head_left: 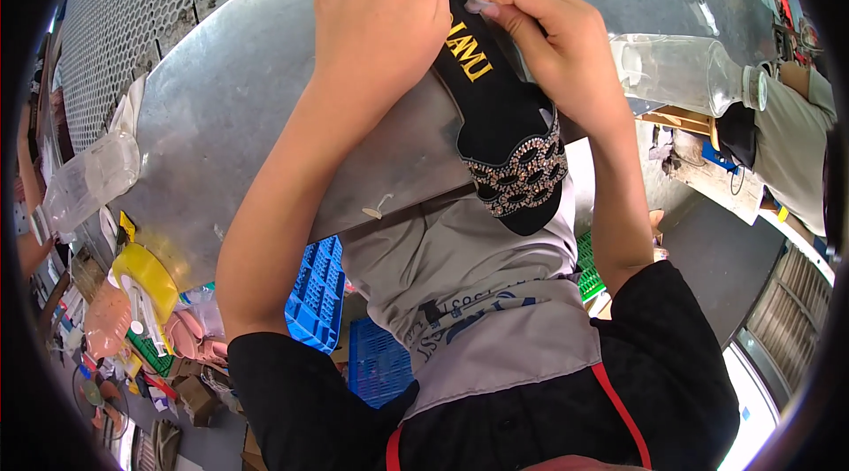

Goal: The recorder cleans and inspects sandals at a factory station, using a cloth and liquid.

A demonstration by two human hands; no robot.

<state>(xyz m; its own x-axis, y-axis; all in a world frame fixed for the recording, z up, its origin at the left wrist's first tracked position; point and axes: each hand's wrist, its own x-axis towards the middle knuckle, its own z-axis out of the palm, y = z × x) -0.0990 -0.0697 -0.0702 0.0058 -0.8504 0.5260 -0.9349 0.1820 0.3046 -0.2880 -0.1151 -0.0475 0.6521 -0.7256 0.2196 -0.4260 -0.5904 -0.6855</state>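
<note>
A black slide sandal (497,95) with gold lettering on its insole and a rhinestone-studded cutout strap (522,172) is tilted across the table's near edge, toe toward my lap. My left hand (382,15) lies over the heel end's left side, back of the hand up. Its fingertips run out of the picture and its thumb is hidden; it seems to grip the sandal. At the heel's right edge, my right hand (555,38) pinches a small pale wad (480,6), perhaps cloth or tissue, against the insole.
The metal table (239,135) carries a clear plastic bottle (676,73) at right and another clear container (93,183) at left. Blue crates (316,294) stand below. Yellow and pink items (146,281) clutter the lower left. Another person's leg (791,153) shows at right.
</note>
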